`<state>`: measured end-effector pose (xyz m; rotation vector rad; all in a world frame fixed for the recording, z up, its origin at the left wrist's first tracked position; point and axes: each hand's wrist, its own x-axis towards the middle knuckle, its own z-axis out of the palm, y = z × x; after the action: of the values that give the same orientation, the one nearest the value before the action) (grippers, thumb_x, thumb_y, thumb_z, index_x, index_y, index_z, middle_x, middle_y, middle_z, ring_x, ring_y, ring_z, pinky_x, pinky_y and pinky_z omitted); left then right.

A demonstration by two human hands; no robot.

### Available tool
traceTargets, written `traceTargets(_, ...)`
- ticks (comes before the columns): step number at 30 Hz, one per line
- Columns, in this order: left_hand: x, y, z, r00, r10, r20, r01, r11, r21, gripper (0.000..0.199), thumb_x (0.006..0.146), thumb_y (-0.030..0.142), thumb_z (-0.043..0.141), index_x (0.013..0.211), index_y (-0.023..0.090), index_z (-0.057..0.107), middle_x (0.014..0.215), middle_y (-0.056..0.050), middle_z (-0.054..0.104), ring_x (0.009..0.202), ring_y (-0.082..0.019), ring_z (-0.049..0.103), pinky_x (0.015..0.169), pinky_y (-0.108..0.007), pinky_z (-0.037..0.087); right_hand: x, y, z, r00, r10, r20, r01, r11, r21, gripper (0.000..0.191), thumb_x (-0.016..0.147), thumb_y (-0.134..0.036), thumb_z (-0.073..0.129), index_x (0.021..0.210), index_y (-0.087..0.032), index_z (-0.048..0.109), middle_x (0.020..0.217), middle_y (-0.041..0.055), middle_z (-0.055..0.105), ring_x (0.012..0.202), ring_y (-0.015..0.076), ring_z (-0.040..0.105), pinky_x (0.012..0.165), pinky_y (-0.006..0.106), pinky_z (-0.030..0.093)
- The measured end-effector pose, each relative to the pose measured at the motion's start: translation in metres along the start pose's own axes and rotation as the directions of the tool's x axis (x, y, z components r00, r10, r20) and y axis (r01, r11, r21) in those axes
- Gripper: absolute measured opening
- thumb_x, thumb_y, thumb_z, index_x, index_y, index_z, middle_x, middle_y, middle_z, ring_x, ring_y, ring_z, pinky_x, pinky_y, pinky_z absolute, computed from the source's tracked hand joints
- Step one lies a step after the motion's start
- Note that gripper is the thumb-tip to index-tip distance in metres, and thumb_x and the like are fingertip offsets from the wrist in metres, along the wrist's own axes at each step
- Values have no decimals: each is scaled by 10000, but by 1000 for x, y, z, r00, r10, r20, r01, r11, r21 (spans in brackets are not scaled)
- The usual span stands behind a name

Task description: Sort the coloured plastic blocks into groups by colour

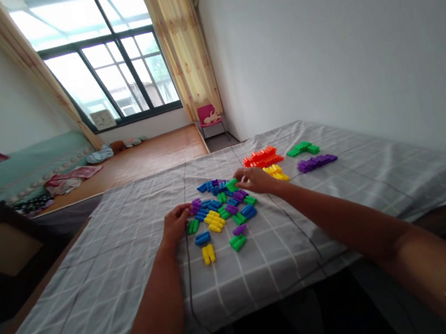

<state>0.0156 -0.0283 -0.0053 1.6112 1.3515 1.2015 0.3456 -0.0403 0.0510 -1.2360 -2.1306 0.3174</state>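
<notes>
My right hand (252, 179) pinches a green plastic building block (232, 185) at the far right side of a mixed pile. My left hand (177, 221) is at the pile's left edge, its fingers closed on a purple building block (196, 205). Between the hands lie blue blocks (211, 205), yellow blocks (215, 221) and more green and purple ones. Closer to me are a loose yellow block (208, 254), a blue block (202, 238) and a green block (238, 242).
Beyond my right hand lie groups sorted by colour: orange-red blocks (263, 157), yellow blocks (276, 173), green blocks (303, 148) and purple blocks (317, 163). A grey checked cloth (133, 246) covers the table. A white wall (311, 30) runs along the right.
</notes>
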Motion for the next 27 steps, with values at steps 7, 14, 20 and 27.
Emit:
traceTargets(7, -1, 5, -2, 999, -38, 2, 38, 997, 73, 497, 656, 537, 676, 993, 174, 696, 917, -73, 743, 857, -235, 688, 622, -276, 536, -33, 139, -105, 800, 460, -384, -494, 869, 12, 267, 836, -355, 618, 1016, -159, 620, 925, 75, 721, 809, 171, 665, 688, 246, 488)
traceTargets(14, 5, -2, -4, 998, -60, -15, 61, 995, 73, 556, 616, 558, 695, 1005, 161, 697, 911, -74, 742, 837, -231, 684, 617, -271, 525, -52, 200, -152, 678, 643, -357, -734, 560, -384, 296, 793, -469, 600, 865, -204, 711, 930, 100, 720, 895, 246, 664, 709, 305, 482)
traceTargets(20, 4, -3, -6, 998, -56, -33, 58, 995, 75, 540, 624, 540, 702, 1005, 156, 700, 883, -75, 739, 857, -242, 682, 608, -268, 519, -48, 213, -152, 652, 688, -318, -716, 422, -556, 462, 788, -525, 601, 1021, -146, 721, 1046, 194, 690, 977, 314, 651, 725, 367, 485)
traceTargets(27, 7, -7, -7, 998, -58, -34, 60, 996, 66, 535, 637, 526, 703, 1015, 148, 698, 863, -74, 736, 813, -220, 676, 610, -265, 516, -43, 220, -161, 704, 701, -113, -613, 518, -597, 255, 724, -433, 712, 910, -264, 756, 970, 78, 719, 912, 239, 660, 715, 299, 467)
